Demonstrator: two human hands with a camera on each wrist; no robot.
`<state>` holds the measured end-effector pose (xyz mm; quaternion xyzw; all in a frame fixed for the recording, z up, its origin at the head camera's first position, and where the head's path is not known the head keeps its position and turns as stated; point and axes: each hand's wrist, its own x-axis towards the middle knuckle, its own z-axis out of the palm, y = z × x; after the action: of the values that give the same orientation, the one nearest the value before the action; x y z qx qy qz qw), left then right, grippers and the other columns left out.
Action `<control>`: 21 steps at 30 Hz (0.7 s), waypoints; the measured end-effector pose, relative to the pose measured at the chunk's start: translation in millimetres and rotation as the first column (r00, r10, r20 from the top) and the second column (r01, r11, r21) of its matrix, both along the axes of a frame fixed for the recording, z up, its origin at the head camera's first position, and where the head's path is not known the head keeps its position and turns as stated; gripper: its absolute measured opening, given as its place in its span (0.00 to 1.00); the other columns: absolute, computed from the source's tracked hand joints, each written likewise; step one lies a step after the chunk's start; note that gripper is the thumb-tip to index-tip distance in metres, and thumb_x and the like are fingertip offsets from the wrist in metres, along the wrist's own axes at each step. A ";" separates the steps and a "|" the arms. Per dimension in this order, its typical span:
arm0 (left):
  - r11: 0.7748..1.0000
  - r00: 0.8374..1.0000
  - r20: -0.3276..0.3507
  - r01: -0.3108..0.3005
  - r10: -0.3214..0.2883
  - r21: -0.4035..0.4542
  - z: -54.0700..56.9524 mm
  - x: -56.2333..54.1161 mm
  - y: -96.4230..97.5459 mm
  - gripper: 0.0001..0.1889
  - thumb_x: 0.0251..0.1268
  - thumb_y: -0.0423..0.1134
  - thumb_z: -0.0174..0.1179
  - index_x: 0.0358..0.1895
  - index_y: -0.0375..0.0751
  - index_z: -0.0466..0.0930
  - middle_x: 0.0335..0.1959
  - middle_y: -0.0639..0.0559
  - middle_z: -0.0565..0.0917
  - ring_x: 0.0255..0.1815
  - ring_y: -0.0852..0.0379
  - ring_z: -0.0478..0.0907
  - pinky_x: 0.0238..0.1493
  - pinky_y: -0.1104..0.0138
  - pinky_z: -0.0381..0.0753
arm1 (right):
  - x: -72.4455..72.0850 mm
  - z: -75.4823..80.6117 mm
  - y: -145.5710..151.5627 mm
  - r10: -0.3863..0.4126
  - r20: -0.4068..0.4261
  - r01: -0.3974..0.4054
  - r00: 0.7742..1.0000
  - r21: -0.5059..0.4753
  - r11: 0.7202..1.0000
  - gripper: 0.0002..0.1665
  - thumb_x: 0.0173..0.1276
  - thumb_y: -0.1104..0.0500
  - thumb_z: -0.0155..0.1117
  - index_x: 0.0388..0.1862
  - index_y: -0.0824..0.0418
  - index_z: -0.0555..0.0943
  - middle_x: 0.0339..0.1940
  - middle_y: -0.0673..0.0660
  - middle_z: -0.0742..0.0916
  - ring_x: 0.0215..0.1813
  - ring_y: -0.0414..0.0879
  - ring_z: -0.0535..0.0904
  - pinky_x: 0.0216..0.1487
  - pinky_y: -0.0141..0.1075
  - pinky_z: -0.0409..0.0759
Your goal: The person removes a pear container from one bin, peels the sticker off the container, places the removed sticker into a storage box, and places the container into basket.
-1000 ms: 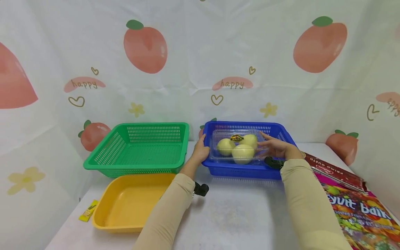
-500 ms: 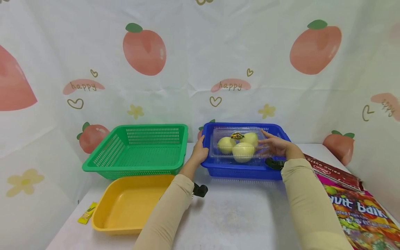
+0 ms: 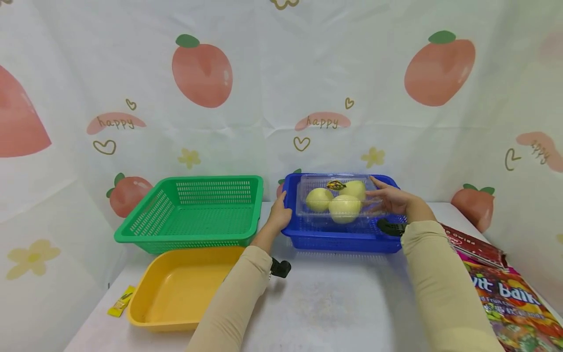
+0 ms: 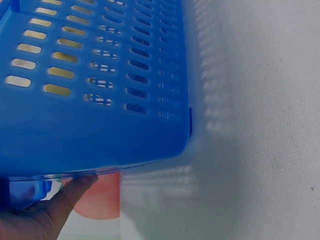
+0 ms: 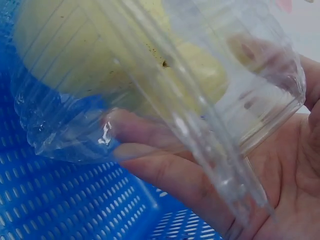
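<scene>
A clear plastic box holds several pale yellow round fruits and carries a small dark label on top. My right hand grips its right end. In the right wrist view, the fingers curl under the box and the thumb side lies along its far edge. The box is raised over the blue basket, whose perforated floor shows beneath it. At the basket's left rim, my left hand holds on; the left wrist view has its finger behind that rim.
To the left stands a green basket, with a yellow basin in front. A small yellow packet lies beside the basin. On the right lie a red Primo Gusto package and a colourful fruit candy bag.
My right hand and the plastic box with the fruits have risen a little within the blue basket. My left hand stays at the basket's left rim. The head view has shifted slightly.
</scene>
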<state>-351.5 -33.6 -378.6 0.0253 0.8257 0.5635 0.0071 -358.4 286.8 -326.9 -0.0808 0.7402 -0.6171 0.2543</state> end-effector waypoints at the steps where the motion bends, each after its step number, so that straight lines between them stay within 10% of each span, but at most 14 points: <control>1: 1.000 1.000 -0.002 0.000 0.000 -0.003 0.1 0.4 0.1 0.35 0.61 0.24 0.41 0.74 0.41 0.47 0.72 0.37 0.56 0.72 0.40 0.56 0.69 0.48 0.59 | 1.0 1.2 0.7 -0.005 0.001 0.005 1.000 -0.009 1.000 0.47 0.75 0.59 0.42 0.70 0.44 0.19 0.74 0.71 0.40 0.53 0.58 0.81 0.54 0.47 0.79; 21: 1.000 1.000 -0.009 0.009 -0.009 -0.013 1.3 0.8 -0.8 0.35 0.61 0.24 0.41 0.74 0.39 0.47 0.72 0.37 0.57 0.72 0.40 0.56 0.69 0.49 0.59 | 15.6 23.0 2.0 -0.046 -0.042 0.042 0.998 -0.078 0.996 0.46 0.76 0.59 0.41 0.70 0.41 0.19 0.74 0.70 0.36 0.41 0.42 0.85 0.48 0.40 0.82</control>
<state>-350.7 -34.4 -377.2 0.0315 0.8291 0.5582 0.0059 -342.8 288.8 -303.9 -0.0877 0.7228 -0.6488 0.2212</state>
